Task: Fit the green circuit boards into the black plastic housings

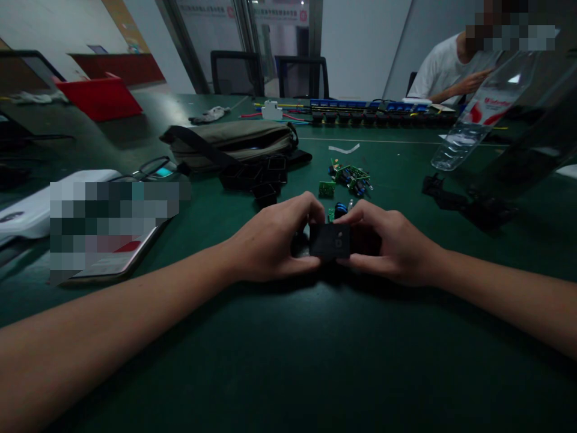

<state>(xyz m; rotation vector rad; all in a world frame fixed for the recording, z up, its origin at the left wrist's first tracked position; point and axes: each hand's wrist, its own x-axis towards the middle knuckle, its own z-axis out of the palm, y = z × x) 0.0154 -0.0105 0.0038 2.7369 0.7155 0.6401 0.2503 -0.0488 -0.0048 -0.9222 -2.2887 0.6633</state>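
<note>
A small black box-like case [330, 242] is held between my two hands, just above the green table [288, 361]. My left hand [282, 237] grips its left side, fingers on the far edge and thumb on the near edge. On the right side my right hand [390, 240] pinches it in the same way. A small green circuit board with a blue-black part [341, 208] shows right behind the case, partly hidden. Farther back lie a green board [327, 189] and a pile of boards with components [351, 176]. Several black empty housings [256, 174] lie behind my left hand.
An olive bag [229, 141] lies beyond the housings. Glasses [157, 168] and a phone [130, 249] are at left, black parts [469, 201] and a clear bottle [484, 114] at right. A person [444, 66] sits across the table behind a row of blue-black modules [360, 111].
</note>
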